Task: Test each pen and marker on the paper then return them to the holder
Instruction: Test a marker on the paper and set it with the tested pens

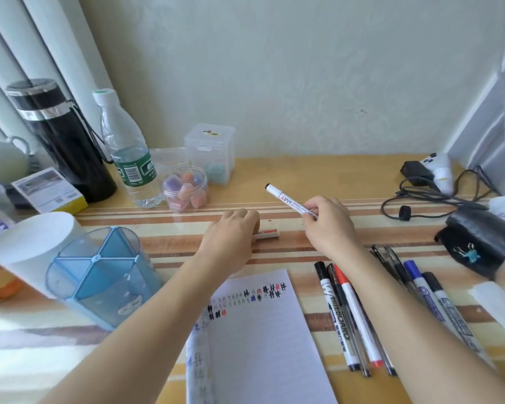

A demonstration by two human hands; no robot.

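Nearby, holder (99,275) (blue) left of paper (263,330); markers (353,316) right.

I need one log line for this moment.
right hand holds white marker | left hand holds white piece | paper marked

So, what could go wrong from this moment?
1. The right forearm, its right hand holding a marker, crosses above the loose pens; drawing back could sweep them off the table.
2. The white piece that the left hand holds might roll away on the glossy table if released.
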